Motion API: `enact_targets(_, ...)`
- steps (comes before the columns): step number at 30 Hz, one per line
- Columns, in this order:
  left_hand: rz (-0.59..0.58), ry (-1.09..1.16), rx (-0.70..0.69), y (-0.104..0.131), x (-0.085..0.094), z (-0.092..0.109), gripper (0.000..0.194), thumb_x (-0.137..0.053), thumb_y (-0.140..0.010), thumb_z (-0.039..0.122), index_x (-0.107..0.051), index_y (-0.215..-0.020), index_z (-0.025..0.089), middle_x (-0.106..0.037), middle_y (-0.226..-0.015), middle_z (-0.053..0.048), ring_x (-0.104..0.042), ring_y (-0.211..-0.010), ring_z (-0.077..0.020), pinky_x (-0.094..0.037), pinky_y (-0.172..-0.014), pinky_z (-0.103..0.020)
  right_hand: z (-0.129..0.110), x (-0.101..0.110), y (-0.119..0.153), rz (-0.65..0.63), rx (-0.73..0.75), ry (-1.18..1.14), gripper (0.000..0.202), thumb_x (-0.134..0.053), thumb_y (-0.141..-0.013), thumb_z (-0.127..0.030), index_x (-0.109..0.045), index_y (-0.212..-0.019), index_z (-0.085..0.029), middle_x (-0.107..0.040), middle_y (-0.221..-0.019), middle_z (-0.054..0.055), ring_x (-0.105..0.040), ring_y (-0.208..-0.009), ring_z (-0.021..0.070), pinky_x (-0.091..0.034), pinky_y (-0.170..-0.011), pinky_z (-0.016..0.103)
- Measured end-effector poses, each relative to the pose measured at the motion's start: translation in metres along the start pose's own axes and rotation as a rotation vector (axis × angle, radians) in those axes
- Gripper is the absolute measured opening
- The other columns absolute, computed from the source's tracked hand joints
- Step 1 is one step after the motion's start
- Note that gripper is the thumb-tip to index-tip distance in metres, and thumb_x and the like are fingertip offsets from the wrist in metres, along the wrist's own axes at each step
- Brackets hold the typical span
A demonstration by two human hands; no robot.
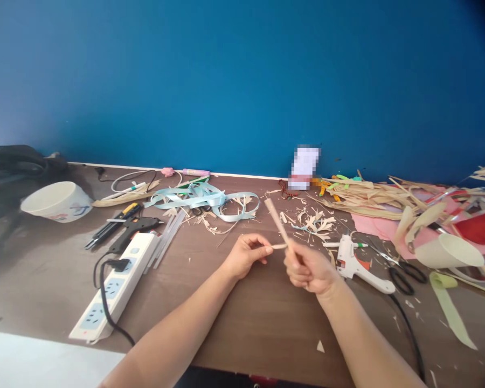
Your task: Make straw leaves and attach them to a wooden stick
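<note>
My right hand (309, 268) is closed round a flat tan strip (277, 220), whose wider end points up and to the left. A thin pale piece (279, 246) spans the gap between my hands. Its left end is pinched between the thumb and fingers of my left hand (250, 254). Whether that piece joins the strip is hidden by my right fingers. Both hands are above the brown table (267, 323). Just right of my right hand lies a white glue gun (350, 258).
Black scissors (406, 272), a paper cup (448, 250) and dried husks (364, 196) lie right. Light blue ribbon (194, 196) and scraps (315, 223) lie behind my hands. At left are a power strip (117, 288), black glue gun (135, 231), cutter (113, 226) and white bowl (56, 200).
</note>
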State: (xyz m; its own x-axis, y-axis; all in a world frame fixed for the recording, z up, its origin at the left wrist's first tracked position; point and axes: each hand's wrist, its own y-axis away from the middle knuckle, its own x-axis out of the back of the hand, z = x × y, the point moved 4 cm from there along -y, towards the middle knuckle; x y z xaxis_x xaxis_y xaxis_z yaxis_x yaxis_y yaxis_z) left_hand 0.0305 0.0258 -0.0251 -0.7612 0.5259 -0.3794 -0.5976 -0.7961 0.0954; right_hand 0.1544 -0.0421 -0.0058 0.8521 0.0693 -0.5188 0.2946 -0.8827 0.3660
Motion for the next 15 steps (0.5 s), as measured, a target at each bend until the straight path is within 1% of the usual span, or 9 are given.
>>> enact_targets(3, 0.101, 0.1, 0.03, -0.003, 0.007, 0.0, 0.024, -0.072, -0.054, 0.028, -0.056, -0.061, 0.012, -0.052, -0.057, 0.001, -0.045, -0.05, -0.0052, -0.041, -0.04, -0.015, -0.024, 0.021, 0.008, 0.204, 0.318, -0.103, 0.047, -0.034, -0.078, -0.056, -0.032, -0.047, -0.02, -0.015, -0.035, -0.01, -0.008, -0.029, 0.0047, -0.013, -0.03, 0.019)
enact_targets(4, 0.114, 0.127, 0.045, -0.004, 0.008, 0.0, 0.024, -0.072, -0.055, 0.028, -0.055, -0.061, 0.012, -0.052, -0.058, 0.001, -0.046, -0.051, -0.0054, -0.041, -0.04, -0.015, -0.027, 0.025, 0.008, 0.274, 0.376, -0.097, 0.048, -0.031, -0.078, -0.058, -0.034, -0.049, -0.021, -0.015, -0.036, -0.01, -0.009, -0.03, 0.0053, -0.014, -0.031, 0.019)
enact_targets(5, 0.118, 0.145, 0.058, -0.005, 0.008, -0.001, 0.024, -0.071, -0.055, 0.029, -0.055, -0.062, 0.012, -0.052, -0.058, 0.001, -0.047, -0.051, -0.0056, -0.041, -0.04, -0.014, -0.026, 0.027, 0.006, 0.322, 0.383, -0.053, 0.049, -0.028, -0.077, -0.061, -0.038, -0.052, -0.021, -0.017, -0.037, -0.009, -0.01, -0.031, 0.0057, -0.014, -0.032, 0.02)
enact_targets(6, 0.117, 0.156, 0.067, -0.006, 0.008, -0.001, 0.025, -0.071, -0.056, 0.029, -0.055, -0.062, 0.012, -0.052, -0.058, 0.001, -0.047, -0.051, -0.0056, -0.04, -0.04, -0.014, -0.022, 0.026, 0.002, 0.346, 0.349, 0.031, 0.051, -0.027, -0.076, -0.064, -0.042, -0.055, -0.021, -0.02, -0.038, -0.009, -0.011, -0.031, 0.0059, -0.014, -0.033, 0.021)
enact_targets(8, 0.11, 0.159, 0.077, -0.007, 0.006, -0.003, 0.026, -0.071, -0.055, 0.03, -0.055, -0.063, 0.012, -0.053, -0.058, 0.001, -0.048, -0.051, -0.0057, -0.041, -0.041, -0.014, -0.011, 0.018, -0.009, 0.36, 0.298, 0.281, 0.051, -0.03, -0.074, -0.066, -0.048, -0.061, -0.019, -0.025, -0.041, -0.008, -0.016, -0.034, 0.0063, -0.016, -0.035, 0.021)
enact_targets(10, 0.1, 0.144, 0.082, -0.008, 0.004, -0.004, 0.027, -0.072, -0.054, 0.03, -0.055, -0.063, 0.011, -0.054, -0.059, 0.001, -0.049, -0.05, -0.0058, -0.041, -0.042, -0.015, -0.004, 0.005, -0.016, 0.377, 0.344, 0.565, 0.047, -0.038, -0.074, -0.061, -0.05, -0.062, -0.017, -0.031, -0.044, -0.006, -0.025, -0.039, 0.0073, -0.019, -0.039, 0.022)
enact_targets(12, 0.081, 0.11, 0.082, -0.008, 0.003, -0.005, 0.026, -0.072, -0.055, 0.029, -0.056, -0.064, 0.011, -0.056, -0.06, 0.0, -0.05, -0.05, -0.0063, -0.041, -0.042, -0.016, -0.002, -0.005, -0.017, 0.41, 0.425, 0.777, 0.043, -0.041, -0.076, -0.055, -0.05, -0.058, -0.017, -0.035, -0.047, -0.004, -0.031, -0.045, 0.0085, -0.023, -0.044, 0.022)
enact_targets(13, 0.067, 0.088, 0.078, -0.008, 0.002, -0.005, 0.025, -0.072, -0.055, 0.029, -0.056, -0.064, 0.011, -0.057, -0.061, -0.001, -0.051, -0.05, -0.0067, -0.041, -0.043, -0.016, -0.002, -0.009, -0.017, 0.428, 0.461, 0.836, 0.043, -0.04, -0.078, -0.053, -0.049, -0.056, -0.017, -0.037, -0.049, -0.003, -0.033, -0.047, 0.0089, -0.025, -0.046, 0.023)
enact_targets(15, 0.034, 0.036, 0.058, -0.008, 0.0, -0.005, 0.023, -0.07, -0.057, 0.028, -0.057, -0.064, 0.011, -0.058, -0.061, -0.001, -0.052, -0.051, -0.0077, -0.04, -0.043, -0.017, -0.004, -0.012, -0.014, 0.457, 0.503, 0.869, 0.043, -0.039, -0.08, -0.049, -0.047, -0.052, -0.017, -0.041, -0.049, -0.002, -0.036, -0.049, 0.0091, -0.027, -0.048, 0.023)
